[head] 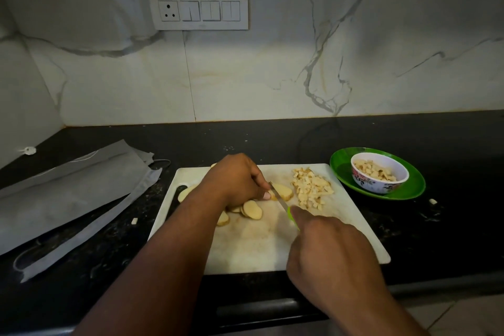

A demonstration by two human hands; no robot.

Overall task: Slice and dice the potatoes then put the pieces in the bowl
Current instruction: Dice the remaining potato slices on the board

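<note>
Now left hand fingers pinch potato slice on cutting board; right hand fingers clamped on knife, diced pile just beyond.

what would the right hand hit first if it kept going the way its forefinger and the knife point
Probably the potato slice that the left hand pins on the cutting board; the right hand aims the knife up-left, and its blade already lies across that slice.

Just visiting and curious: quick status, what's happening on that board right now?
Left hand pins a potato slice; right hand grips the knife, blade on it. Diced pile on board, some in bowl. Nothing blocking.
</note>
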